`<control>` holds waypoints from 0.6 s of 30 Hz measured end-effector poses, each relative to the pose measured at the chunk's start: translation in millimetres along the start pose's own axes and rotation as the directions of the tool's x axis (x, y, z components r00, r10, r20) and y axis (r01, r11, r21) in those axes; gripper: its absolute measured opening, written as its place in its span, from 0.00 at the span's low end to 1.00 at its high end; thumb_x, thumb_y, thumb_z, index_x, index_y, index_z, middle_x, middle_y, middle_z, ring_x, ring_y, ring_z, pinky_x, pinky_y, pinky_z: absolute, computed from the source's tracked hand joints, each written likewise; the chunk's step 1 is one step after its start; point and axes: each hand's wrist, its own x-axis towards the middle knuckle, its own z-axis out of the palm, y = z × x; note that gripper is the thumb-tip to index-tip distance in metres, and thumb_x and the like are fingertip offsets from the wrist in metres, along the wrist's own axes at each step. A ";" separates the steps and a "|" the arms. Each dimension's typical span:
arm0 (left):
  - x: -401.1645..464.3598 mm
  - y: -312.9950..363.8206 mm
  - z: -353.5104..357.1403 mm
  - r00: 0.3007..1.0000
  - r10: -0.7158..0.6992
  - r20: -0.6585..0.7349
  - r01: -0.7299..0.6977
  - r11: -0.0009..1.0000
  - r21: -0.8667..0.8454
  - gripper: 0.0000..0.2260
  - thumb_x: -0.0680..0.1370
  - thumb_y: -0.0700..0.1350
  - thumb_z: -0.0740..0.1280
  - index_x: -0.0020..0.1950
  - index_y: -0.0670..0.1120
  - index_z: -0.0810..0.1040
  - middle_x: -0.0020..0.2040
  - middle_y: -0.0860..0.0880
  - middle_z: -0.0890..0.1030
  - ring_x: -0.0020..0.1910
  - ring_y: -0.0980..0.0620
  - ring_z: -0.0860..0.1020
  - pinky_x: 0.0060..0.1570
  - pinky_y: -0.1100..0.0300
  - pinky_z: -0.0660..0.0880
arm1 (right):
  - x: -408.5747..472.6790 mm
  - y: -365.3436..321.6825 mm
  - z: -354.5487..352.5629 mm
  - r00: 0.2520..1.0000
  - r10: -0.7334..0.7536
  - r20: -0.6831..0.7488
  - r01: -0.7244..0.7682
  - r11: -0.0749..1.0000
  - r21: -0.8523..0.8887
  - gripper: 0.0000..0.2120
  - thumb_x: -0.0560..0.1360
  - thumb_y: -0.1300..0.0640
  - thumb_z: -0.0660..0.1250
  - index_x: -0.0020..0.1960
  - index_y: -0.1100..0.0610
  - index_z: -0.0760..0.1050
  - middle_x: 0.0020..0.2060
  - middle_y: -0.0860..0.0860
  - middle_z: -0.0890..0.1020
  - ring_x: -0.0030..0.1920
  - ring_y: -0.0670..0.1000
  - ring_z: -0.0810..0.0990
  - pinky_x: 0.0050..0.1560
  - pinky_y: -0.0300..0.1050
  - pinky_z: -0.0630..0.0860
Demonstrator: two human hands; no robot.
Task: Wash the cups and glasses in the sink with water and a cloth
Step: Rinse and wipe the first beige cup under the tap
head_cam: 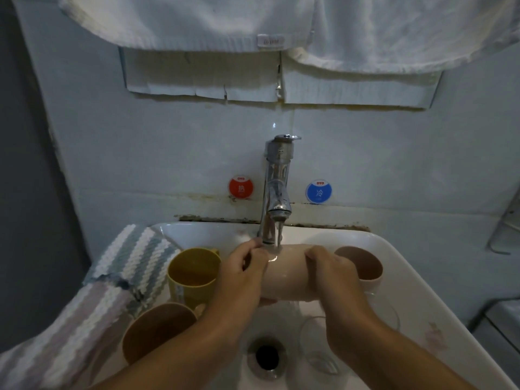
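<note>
Both hands, left [243, 273] and right [332, 273], gripped a wet cup [284, 273] under the tap [277, 192]; slipping, it could strike the glass [315, 353] below.

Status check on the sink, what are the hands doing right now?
Both hands, left and right, grip the pink cup sideways under the running tap. Yellow mug, two brown cups, clear glass wait in the basin.
</note>
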 end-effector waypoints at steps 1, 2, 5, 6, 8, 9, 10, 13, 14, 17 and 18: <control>-1.2 -0.8 0.0 1.000 0.001 0.012 -0.001 1.000 0.014 0.18 0.81 0.47 0.63 0.71 0.56 0.70 0.52 0.58 0.69 0.49 0.52 0.75 0.44 0.53 0.83 | -0.4 -0.5 -0.3 1.000 0.012 -0.001 -0.012 1.000 0.003 0.08 0.80 0.54 0.62 0.55 0.56 0.65 0.41 0.51 0.72 0.40 0.49 0.70 0.38 0.43 0.66; -2.4 -1.5 0.1 1.000 -0.004 0.020 0.003 1.000 0.024 0.19 0.80 0.47 0.65 0.71 0.56 0.70 0.52 0.58 0.69 0.50 0.52 0.75 0.44 0.54 0.83 | -1.0 -1.0 -0.6 1.000 0.026 0.005 -0.026 1.000 0.005 0.08 0.80 0.54 0.63 0.54 0.56 0.65 0.41 0.51 0.71 0.40 0.49 0.70 0.36 0.42 0.65; -3.3 0.1 0.1 0.999 -0.026 0.019 0.026 0.999 0.019 0.17 0.80 0.46 0.66 0.68 0.57 0.72 0.58 0.53 0.70 0.51 0.51 0.75 0.46 0.50 0.83 | -7.2 -2.6 -2.4 0.999 0.020 0.044 -0.020 1.000 -0.012 0.08 0.78 0.53 0.66 0.49 0.55 0.69 0.42 0.51 0.73 0.41 0.50 0.72 0.35 0.42 0.65; -2.8 1.4 -0.6 1.000 -0.029 0.007 0.029 1.000 0.006 0.15 0.80 0.46 0.64 0.67 0.56 0.74 0.58 0.51 0.71 0.51 0.50 0.74 0.46 0.48 0.83 | -8.9 -2.6 -2.7 0.998 0.003 0.067 -0.001 1.000 -0.027 0.09 0.76 0.52 0.68 0.51 0.54 0.71 0.44 0.51 0.74 0.43 0.51 0.74 0.37 0.43 0.68; -2.3 3.4 -2.8 0.999 -0.015 -0.032 0.015 1.000 -0.004 0.11 0.82 0.45 0.61 0.62 0.56 0.77 0.56 0.52 0.72 0.50 0.49 0.74 0.46 0.48 0.82 | -12.6 -3.7 -1.7 0.993 -0.026 0.119 0.032 0.998 -0.056 0.13 0.73 0.51 0.72 0.54 0.52 0.73 0.47 0.51 0.76 0.46 0.51 0.76 0.39 0.44 0.72; -2.1 3.7 -3.4 0.999 0.003 -0.049 -0.002 1.000 0.008 0.10 0.82 0.46 0.61 0.60 0.56 0.77 0.54 0.53 0.72 0.50 0.49 0.75 0.46 0.48 0.82 | -14.3 -4.6 -1.0 0.990 -0.035 0.139 0.045 0.997 -0.069 0.13 0.72 0.51 0.73 0.53 0.51 0.73 0.47 0.50 0.77 0.46 0.51 0.76 0.40 0.44 0.72; -2.2 4.2 -3.7 0.998 0.026 -0.059 -0.025 0.999 0.022 0.10 0.82 0.46 0.60 0.58 0.57 0.77 0.53 0.53 0.73 0.49 0.50 0.75 0.47 0.49 0.81 | -15.8 -7.4 0.3 0.986 -0.045 0.159 0.061 0.994 -0.095 0.11 0.72 0.51 0.73 0.49 0.50 0.73 0.46 0.50 0.77 0.46 0.50 0.77 0.40 0.45 0.74; -4.0 4.5 -2.8 0.996 0.060 -0.069 -0.057 0.997 0.045 0.09 0.82 0.46 0.59 0.55 0.59 0.76 0.53 0.54 0.73 0.49 0.51 0.74 0.47 0.52 0.78 | -19.1 -9.6 2.2 0.979 -0.069 0.191 0.094 0.988 -0.126 0.11 0.73 0.53 0.73 0.42 0.49 0.70 0.44 0.48 0.77 0.46 0.50 0.77 0.42 0.44 0.75; -4.2 4.1 -2.4 0.997 0.046 -0.067 -0.044 0.998 0.040 0.09 0.82 0.46 0.59 0.55 0.59 0.75 0.53 0.54 0.72 0.49 0.50 0.74 0.48 0.52 0.78 | -20.4 -9.5 2.0 0.982 -0.058 0.179 0.076 0.993 -0.095 0.10 0.73 0.53 0.73 0.42 0.49 0.71 0.44 0.49 0.77 0.45 0.49 0.77 0.39 0.43 0.73; -4.6 4.0 -1.6 0.997 0.012 -0.072 -0.010 1.000 0.020 0.09 0.82 0.46 0.59 0.56 0.58 0.74 0.53 0.53 0.72 0.47 0.51 0.73 0.42 0.55 0.76 | -18.3 -5.9 1.3 0.990 -0.021 0.142 0.024 0.999 -0.020 0.08 0.77 0.53 0.67 0.42 0.49 0.71 0.43 0.49 0.76 0.42 0.48 0.74 0.36 0.41 0.66; -4.8 4.3 -1.3 0.998 0.006 -0.067 -0.004 1.000 0.025 0.09 0.82 0.45 0.59 0.58 0.57 0.74 0.52 0.53 0.71 0.46 0.52 0.73 0.38 0.58 0.73 | -16.2 -5.5 1.3 0.993 -0.014 0.116 0.015 1.000 -0.006 0.09 0.79 0.54 0.65 0.41 0.49 0.70 0.42 0.49 0.75 0.42 0.47 0.73 0.36 0.41 0.65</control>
